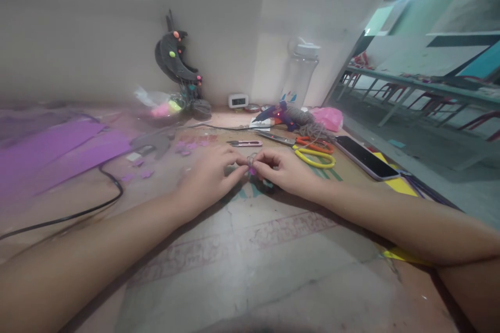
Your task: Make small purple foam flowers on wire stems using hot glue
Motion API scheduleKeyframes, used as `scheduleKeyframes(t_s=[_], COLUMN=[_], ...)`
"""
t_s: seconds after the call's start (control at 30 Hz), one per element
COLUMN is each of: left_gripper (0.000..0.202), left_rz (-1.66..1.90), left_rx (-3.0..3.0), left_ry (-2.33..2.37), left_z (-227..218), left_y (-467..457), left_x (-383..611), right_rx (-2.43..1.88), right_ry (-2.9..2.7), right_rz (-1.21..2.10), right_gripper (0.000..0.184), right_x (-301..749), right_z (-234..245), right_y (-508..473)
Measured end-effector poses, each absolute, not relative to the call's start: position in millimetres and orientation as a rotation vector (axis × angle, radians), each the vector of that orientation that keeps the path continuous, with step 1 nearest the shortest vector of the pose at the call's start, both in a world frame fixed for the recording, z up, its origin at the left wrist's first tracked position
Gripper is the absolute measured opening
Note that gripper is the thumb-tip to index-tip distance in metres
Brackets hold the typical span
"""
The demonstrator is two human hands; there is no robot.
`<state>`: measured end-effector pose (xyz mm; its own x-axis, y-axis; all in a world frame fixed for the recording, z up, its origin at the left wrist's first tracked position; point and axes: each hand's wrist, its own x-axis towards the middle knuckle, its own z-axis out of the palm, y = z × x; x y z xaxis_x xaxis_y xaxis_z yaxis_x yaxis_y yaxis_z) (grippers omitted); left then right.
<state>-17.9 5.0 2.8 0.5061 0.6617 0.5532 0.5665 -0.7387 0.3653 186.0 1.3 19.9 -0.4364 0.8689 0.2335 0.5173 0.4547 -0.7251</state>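
In the middle of the head view, my left hand (213, 174) and my right hand (283, 169) meet, each in a pinch. Between their fingertips is a small purple piece with a thin greyish loop (252, 166); its exact kind is too small to make out. Just beyond my hands lie thread snips (246, 143) and a pair of scissors (312, 152) with orange and yellow handles. Small purple cut-outs (187, 146) are scattered past my left hand.
Purple sheets (70, 153) and a black cable (113, 197) lie left. Toward the back stand a small digital clock (238, 101), a glue gun (277, 114), grey yarn (307, 122), a clear bottle (300, 75) and a dark crescent ornament (174, 60). A phone (367, 157) rests right.
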Motion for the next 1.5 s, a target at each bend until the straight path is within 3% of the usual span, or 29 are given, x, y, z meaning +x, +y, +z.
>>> scheduleKeyframes(t_s=[0.9,1.27,1.5], left_gripper=[0.011,0.012,0.02], left_rz=[0.939,0.886,1.234], left_rx=[3.187,2.358,1.76], left_ry=[1.026,1.388,1.301], left_z=[1,3,-6], left_y=[7,14,28], left_x=[-19,-18,-25], right_rx=[-1.112,-1.178,-1.073], right_ry=[-2.184,-2.052,-1.657], right_rz=[0.932,0.896,0.976], right_gripper=[0.014,0.021,0.024], right_x=[184,184,189], right_z=[14,16,9], right_y=[5,3,17])
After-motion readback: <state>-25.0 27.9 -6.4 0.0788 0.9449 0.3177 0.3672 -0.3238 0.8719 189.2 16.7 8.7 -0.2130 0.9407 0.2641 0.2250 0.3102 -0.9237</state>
